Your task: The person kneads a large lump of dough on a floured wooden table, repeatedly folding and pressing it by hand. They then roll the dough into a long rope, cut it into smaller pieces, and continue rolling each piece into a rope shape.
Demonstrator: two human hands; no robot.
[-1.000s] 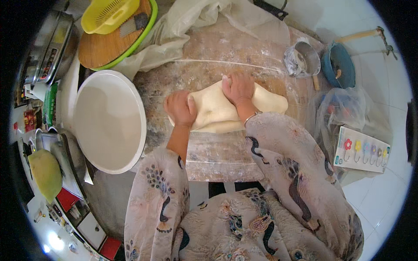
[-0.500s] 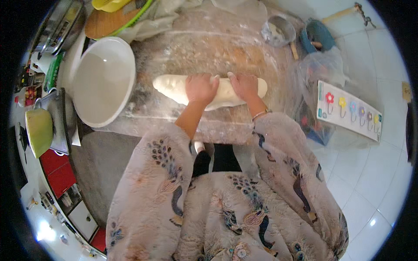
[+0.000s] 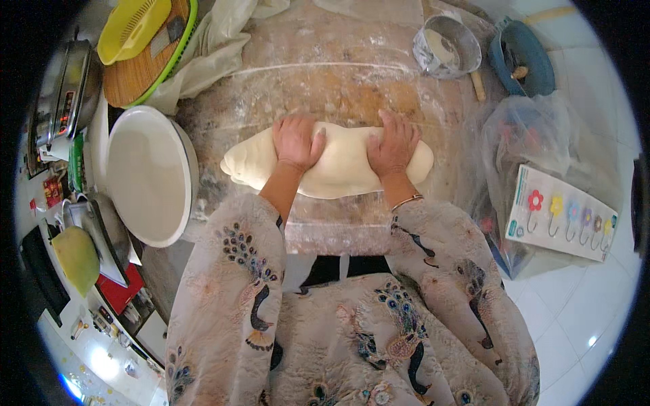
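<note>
dough [image 3: 347,162]: one pale, smooth, elongated mass, lying crosswise near the middle of the tabletop [image 3: 325,81]; left end tapered and folded, right end rounded. left hand [image 3: 296,142]: laid over the left part of the dough, fingers extended and close together, thumb held apart, palm down, not closed around it. right hand [image 3: 394,143]: laid over the right part, fingers extended and slightly spread, thumb apart, likewise resting on the dough without a closed grip; bangle [image 3: 407,201] at the wrist. between the hands: a stretch of exposed dough. near side: a strip of white-dusted tabletop, then its front edge, in front of the person. far side: the broadest stretch of tabletop, giving the most room. left side: a narrow gap, then a white basin [image 3: 145,177], rim near the dough's tapered end; beyond it, crumpled plastic sheeting [image 3: 210,61] and a green-rimmed tray [image 3: 152,78] bearing a yellow basket [image 3: 139,27]. right side: a wider gap up to a clear plastic bag [image 3: 497,149], with a card of flower-topped hooks [image 3: 558,213] upon it. far right: metal pot [image 3: 468,64], blue bucket [image 3: 540,74] just beside it.
</note>
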